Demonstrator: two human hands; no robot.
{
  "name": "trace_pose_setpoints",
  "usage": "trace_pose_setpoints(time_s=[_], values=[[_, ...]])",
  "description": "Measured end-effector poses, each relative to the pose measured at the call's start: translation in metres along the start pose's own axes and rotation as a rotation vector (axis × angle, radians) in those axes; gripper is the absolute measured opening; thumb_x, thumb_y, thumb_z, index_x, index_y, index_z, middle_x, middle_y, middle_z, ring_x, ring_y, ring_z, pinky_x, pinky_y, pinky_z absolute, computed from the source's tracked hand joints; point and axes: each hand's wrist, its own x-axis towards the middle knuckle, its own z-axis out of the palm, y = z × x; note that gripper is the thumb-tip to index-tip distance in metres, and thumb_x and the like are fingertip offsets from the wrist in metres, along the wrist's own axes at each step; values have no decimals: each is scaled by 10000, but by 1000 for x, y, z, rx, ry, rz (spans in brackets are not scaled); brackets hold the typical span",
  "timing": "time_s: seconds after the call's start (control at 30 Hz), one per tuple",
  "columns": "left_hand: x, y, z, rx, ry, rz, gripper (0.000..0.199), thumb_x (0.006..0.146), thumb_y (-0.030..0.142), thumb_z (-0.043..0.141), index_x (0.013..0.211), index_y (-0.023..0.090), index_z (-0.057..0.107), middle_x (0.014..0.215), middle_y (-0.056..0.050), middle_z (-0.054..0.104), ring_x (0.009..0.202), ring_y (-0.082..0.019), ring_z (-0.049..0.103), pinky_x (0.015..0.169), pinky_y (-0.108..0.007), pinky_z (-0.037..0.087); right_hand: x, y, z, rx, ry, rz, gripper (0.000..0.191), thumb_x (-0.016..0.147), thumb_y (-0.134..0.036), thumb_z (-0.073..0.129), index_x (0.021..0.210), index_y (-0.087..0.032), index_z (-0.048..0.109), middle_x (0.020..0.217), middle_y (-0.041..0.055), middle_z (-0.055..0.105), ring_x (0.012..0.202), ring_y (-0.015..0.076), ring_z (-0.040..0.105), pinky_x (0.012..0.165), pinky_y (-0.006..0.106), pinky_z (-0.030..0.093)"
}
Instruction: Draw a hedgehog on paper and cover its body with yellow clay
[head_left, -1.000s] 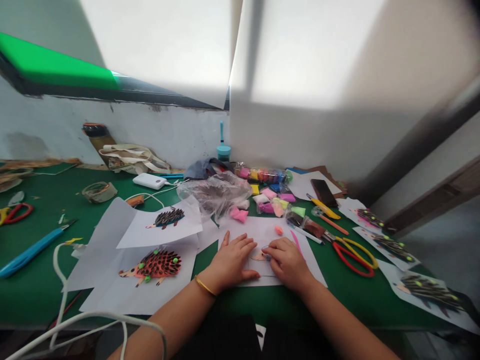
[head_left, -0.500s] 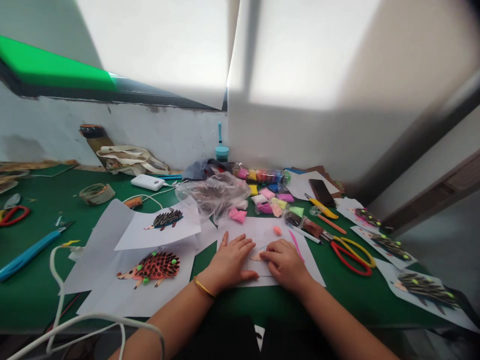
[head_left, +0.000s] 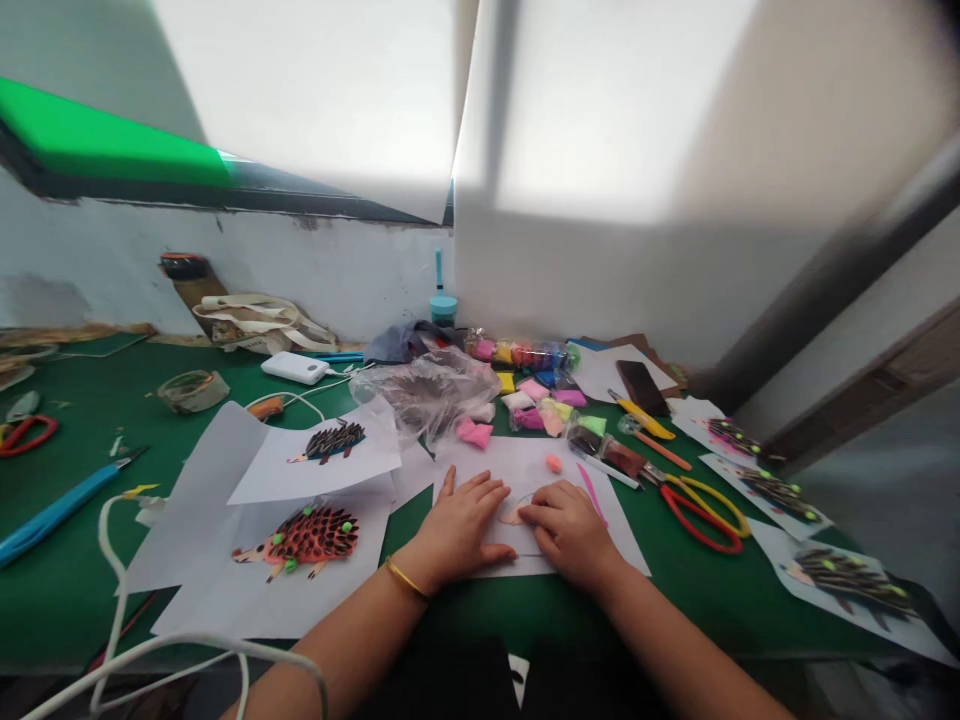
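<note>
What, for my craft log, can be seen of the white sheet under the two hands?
The white sheet looks like plain paper and lies flat on the green table. It bears a peach patch within a thin outline, partly hidden. The left hand rests spread on it; the right hand, curled, is at the patch. An orange lump and a pink strip lie on it.

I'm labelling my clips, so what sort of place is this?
Probably a craft workspace, though I can't tell whether at home or elsewhere: the green table holds hedgehog pictures, colourful packets and, on the right, scissors.
</note>
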Motion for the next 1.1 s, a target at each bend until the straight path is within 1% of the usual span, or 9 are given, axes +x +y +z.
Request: trace_pose_setpoints(time_s=[0.2,0.4,0.5,0.7,0.93,1.1], values=[[0,0,1,-1,0,-8,825,729,584,724,1415,256,405,1434,-97,505,1391,-314,361,1169,-606,19,-2,5,1,21,57,-20,321,802,-66,549,1020,-227,720,930,65,637,914,223,529,843,376,410],[0,2,-1,-6,-1,-11,821,730,581,725,1415,263,405,1432,-95,508,1391,-310,363,1170,-601,29,0,1,-1,3,4,-2,320,785,-70,581,992,-263,729,899,45,632,898,219,521,842,377,406],[0,2,-2,4,-6,-12,822,730,588,719,1419,266,407,1431,-99,509,1385,-317,373,1171,-597,41,0,2,1,2,1,9,304,792,-79,583,978,-266,734,892,46,634,893,220,522,832,375,410],[1,2,-1,6,-6,-12,818,735,589,714,1419,261,408,1431,-103,509,1384,-316,373,1171,-598,34,-2,6,2,38,68,2,318,805,-71,549,1023,-221,724,929,63,638,919,220,532,846,377,419],[0,2,-1,10,-1,-8,820,736,587,716,1420,264,400,1432,-96,508,1387,-306,372,1173,-596,39,-1,4,4,22,12,7,311,787,-79,573,983,-259,735,890,45,628,896,216,529,834,382,424],[0,1,-1,15,5,-9,834,726,589,724,1423,265,399,1426,-99,513,1385,-310,375,1174,-592,46,-1,9,3,52,81,-8,330,803,-69,536,1031,-217,722,917,67,634,906,220,536,838,387,445]])
